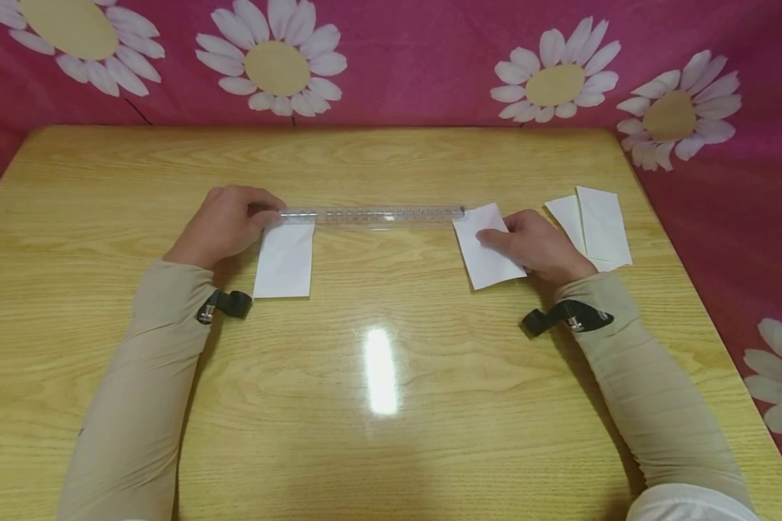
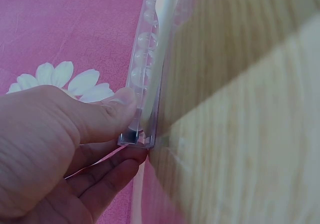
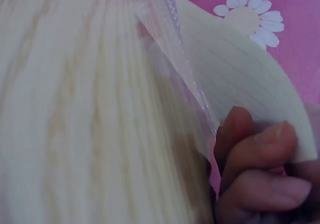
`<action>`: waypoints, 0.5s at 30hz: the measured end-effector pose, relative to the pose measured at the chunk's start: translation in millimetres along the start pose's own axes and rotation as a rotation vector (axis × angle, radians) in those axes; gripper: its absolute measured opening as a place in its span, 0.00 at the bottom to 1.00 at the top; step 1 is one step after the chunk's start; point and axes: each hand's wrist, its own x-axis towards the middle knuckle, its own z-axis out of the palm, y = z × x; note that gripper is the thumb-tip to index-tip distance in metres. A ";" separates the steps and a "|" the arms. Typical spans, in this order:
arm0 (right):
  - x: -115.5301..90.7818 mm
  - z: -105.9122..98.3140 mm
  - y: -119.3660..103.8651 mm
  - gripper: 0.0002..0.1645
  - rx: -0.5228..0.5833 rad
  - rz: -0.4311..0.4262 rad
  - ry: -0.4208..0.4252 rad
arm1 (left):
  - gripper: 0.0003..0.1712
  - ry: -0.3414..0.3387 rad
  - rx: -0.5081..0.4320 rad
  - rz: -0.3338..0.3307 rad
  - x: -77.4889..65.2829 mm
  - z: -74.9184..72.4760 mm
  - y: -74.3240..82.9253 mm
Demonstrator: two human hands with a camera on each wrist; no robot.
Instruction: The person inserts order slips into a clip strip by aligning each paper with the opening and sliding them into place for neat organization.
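A long clear plastic strip with a bumpy, bead-like pattern lies crosswise in front of me. My left hand pinches its left end between thumb and fingers; the left wrist view shows the thumb on top of the clear strip. Just below that end is a white paper card, its upper edge meeting the strip. My right hand holds another white card, thumb on its face, with the card's upper corner close to the strip's right end. Faint lines mark the card's other side in the right wrist view.
Two more white cards overlap on the table at the right, beyond my right hand. The wood-grain table has its back edge against a pink cloth with large daisies. Black straps sit on both wrists.
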 end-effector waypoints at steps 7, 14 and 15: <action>-1.4 2.9 -4.6 0.28 0.029 0.015 -0.001 | 0.17 0.005 0.004 0.005 -0.9 -0.3 0.3; -0.5 6.2 -4.6 0.27 0.081 0.029 -0.005 | 0.17 0.006 0.003 0.003 -0.5 0.0 0.3; -0.5 6.5 -4.7 0.27 0.076 0.031 0.000 | 0.17 0.006 0.004 0.004 -0.3 0.1 0.2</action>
